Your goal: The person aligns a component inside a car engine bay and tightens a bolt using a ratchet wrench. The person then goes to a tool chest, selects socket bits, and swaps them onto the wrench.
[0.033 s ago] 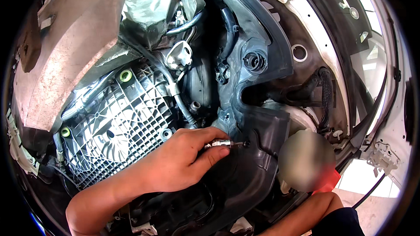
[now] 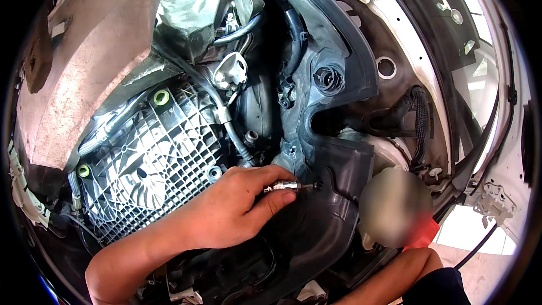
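Note:
My left hand (image 2: 243, 203) has its thumb and fingers closed on a small shiny metal tool (image 2: 282, 186) with a slim shank pointing right. The shank meets a small black fitting (image 2: 318, 185) on the dark molded plastic panel (image 2: 333, 220). Just beyond the hand are a light-lit ribbed plastic cover (image 2: 141, 175) and a hose (image 2: 234, 138). A bare forearm (image 2: 389, 279) with a dark sleeve shows at the lower right; its hand is out of view.
Around the engine bay are a large metal shield (image 2: 84, 62), a foil-like housing (image 2: 186, 11), a coiled spring in an opening (image 2: 328, 79), a braided hose (image 2: 418, 124) and white bodywork (image 2: 412, 34). A blurred patch with red beside it covers part of the right side.

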`<state>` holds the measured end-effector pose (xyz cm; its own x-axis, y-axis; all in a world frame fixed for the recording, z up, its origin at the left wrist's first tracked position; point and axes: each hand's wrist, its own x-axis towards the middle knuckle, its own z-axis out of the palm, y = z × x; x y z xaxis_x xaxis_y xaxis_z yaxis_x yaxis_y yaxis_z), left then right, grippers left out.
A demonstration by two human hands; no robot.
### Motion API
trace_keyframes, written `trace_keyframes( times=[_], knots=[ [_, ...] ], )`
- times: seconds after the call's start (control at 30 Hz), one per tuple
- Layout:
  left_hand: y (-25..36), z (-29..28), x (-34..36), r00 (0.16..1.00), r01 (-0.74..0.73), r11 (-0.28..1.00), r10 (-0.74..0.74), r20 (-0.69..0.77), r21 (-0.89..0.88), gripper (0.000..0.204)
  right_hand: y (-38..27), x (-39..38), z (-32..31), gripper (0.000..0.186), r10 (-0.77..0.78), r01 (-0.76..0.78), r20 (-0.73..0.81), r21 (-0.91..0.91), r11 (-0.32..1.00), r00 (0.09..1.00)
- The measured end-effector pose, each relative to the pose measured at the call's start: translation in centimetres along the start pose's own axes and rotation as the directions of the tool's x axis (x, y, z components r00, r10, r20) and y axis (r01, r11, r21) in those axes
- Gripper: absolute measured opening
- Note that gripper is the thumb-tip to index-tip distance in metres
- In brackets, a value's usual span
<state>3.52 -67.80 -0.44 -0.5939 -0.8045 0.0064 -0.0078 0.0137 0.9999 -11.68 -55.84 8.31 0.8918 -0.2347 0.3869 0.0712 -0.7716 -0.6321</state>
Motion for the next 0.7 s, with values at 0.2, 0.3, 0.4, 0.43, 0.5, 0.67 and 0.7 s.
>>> trace_keyframes(
  times=[0.2, 0.3, 0.4, 0.43, 0.5, 0.67, 0.7],
  knots=[
    [0.6, -0.5, 0.4, 0.983, 0.171, 0.984, -0.168, 0.076, -0.046, 0.027, 0.3, -0.1, 0.2, 0.025, 0.014, -0.013, -0.044, 0.024, 1.000, 0.999],
    [1.9, -0.6, 0.5, 0.973, 0.219, 0.975, -0.216, 0.078, -0.030, 0.026, 0.2, 0.1, 0.0, 0.024, 0.008, -0.007, -0.038, 0.016, 1.000, 0.999],
    [1.2, 0.1, 0.4, 0.997, -0.037, 0.973, 0.051, -0.056, 0.230, 0.024, 0.1, 0.2, 0.1, 0.023, 0.023, -0.023, -0.059, 0.000, 1.000, 0.998],
    [0.6, 0.5, 0.4, 0.946, -0.229, 0.874, 0.304, -0.115, 0.430, 0.026, 0.1, 0.3, 0.0, 0.023, 0.025, -0.025, -0.059, -0.002, 1.000, 0.998],
    [-0.8, 0.7, 0.4, 0.889, -0.324, 0.726, 0.452, -0.067, 0.607, 0.032, 0.3, 0.3, -0.1, 0.023, 0.016, -0.015, -0.031, 0.024, 1.000, 0.999],
    [-1.7, 1.5, 0.3, 0.919, -0.274, 0.903, 0.347, -0.186, 0.330, 0.033, 0.2, 0.1, 0.1, 0.023, 0.022, -0.021, -0.040, 0.015, 1.000, 0.999],
    [-0.2, 1.8, -0.1, 0.974, -0.018, 0.997, 0.034, -0.224, 0.072, 0.032, 0.2, 0.1, 0.1, 0.023, 0.015, -0.014, -0.040, 0.012, 1.000, 0.999]
  ],
)
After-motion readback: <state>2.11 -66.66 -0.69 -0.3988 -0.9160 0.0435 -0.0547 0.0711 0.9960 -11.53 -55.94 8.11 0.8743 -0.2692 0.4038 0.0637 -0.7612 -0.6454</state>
